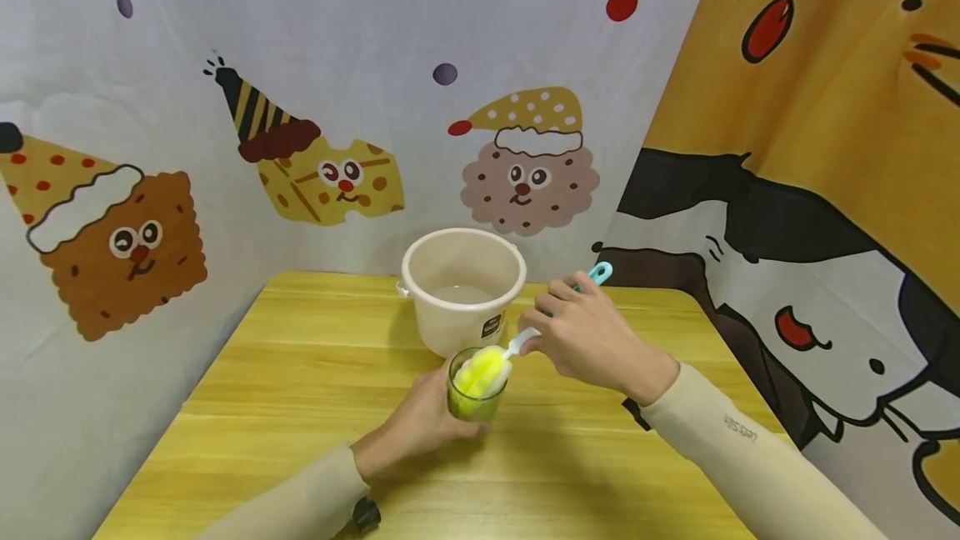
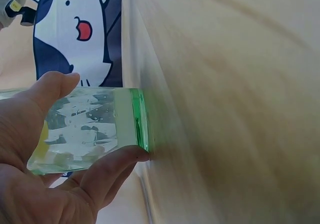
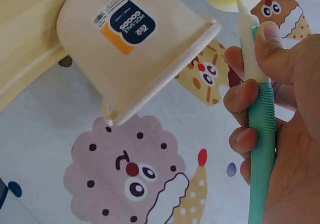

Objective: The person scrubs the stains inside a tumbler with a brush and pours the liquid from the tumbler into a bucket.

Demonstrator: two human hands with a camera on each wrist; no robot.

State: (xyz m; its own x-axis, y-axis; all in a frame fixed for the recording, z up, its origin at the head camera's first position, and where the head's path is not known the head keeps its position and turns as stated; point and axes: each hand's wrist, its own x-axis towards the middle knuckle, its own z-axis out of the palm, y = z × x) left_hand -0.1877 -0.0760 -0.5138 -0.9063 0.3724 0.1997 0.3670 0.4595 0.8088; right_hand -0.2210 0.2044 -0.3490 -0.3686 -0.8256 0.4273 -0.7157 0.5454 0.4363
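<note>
A clear, green-tinted drinking glass [image 1: 474, 409] is gripped by my left hand [image 1: 420, 417] over the near part of the table. Droplets show on its wall in the left wrist view, where my thumb and fingers [image 2: 107, 176] wrap opposite sides and the thick base [image 2: 140, 119] points toward the tabletop. My right hand [image 1: 588, 338] holds a sponge cup brush by its teal and white handle [image 3: 261, 149], fingers curled round it. The brush's yellow and white sponge head [image 1: 482, 372] sits in the mouth of the glass, its lower part seen through the wall.
A cream plastic bucket [image 1: 442, 322] with a dark label stands just behind the glass, some liquid visible inside. Beneath is a yellow wood-grain table [image 1: 300, 407]. Cartoon-printed cloth [image 1: 360, 40] hangs behind the table and along its sides.
</note>
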